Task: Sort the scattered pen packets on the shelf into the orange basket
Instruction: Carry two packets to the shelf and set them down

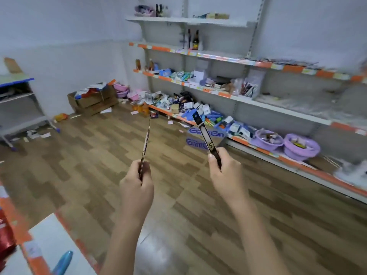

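Over a wood floor (pixel 178 195) beside cluttered shelves (pixel 258 100), we pinch one pen packet (pixel 146 139) in our left hand (pixel 137 185) and another (pixel 205 135) in our right hand (pixel 224 171), upright for carrying, no orange basket visible.

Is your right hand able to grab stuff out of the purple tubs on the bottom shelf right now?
Probably not yet. The right hand is already shut on a pen packet, and the purple tubs sit beyond it across open floor. Nothing blocks the way.
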A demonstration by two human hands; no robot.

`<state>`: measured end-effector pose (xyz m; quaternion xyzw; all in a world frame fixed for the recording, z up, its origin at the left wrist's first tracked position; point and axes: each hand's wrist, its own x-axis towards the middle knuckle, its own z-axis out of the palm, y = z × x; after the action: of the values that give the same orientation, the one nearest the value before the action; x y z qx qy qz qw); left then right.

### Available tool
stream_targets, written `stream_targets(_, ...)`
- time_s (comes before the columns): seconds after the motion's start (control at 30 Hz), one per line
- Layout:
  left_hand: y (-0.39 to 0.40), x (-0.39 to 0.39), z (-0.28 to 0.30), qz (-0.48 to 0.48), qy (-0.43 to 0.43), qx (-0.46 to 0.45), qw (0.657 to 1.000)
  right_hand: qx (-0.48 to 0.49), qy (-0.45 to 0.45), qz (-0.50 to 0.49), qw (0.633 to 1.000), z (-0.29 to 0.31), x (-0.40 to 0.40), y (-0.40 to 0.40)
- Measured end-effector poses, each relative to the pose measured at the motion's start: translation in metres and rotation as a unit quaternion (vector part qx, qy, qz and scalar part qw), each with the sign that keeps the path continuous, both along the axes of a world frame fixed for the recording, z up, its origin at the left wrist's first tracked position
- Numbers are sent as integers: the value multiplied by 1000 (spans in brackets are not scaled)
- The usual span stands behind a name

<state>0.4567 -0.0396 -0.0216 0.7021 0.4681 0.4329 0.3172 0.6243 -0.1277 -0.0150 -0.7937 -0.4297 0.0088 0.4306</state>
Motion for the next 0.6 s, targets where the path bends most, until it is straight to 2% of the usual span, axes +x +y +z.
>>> stream_targets(0.13,14,82,-14,-52,71,-20,996,-12,-15,-100,995,-4,95,-29)
stream_targets(0.27,36,159,-9,-75,96,-34,992,-19,12,-156,987,-15,170,-34)
stream_targets(0.43,64,270,2,-108,73,-87,988,-24,31,-209,977,-26,254,-16)
stream_targets(0.6,113,397,22,-187,19,-83,979,-4,33,-266,963,-5,350,13)
